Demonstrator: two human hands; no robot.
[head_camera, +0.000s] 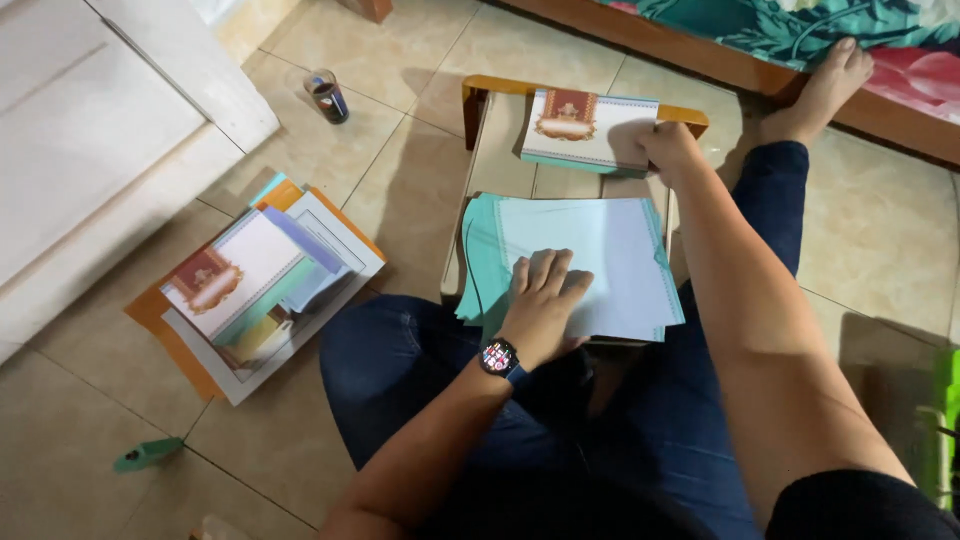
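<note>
On your lap | left hand flat on paper stack | right hand pinching folded card | loose sheets may slide if your pressure eases.

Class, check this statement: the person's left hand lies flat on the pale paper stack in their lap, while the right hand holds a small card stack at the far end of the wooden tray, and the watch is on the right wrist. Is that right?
Not quite. The head view shows the watch on the left wrist. The rest holds: left hand flat on the paper stack, right hand holding the card stack at the far end of the tray.
</note>
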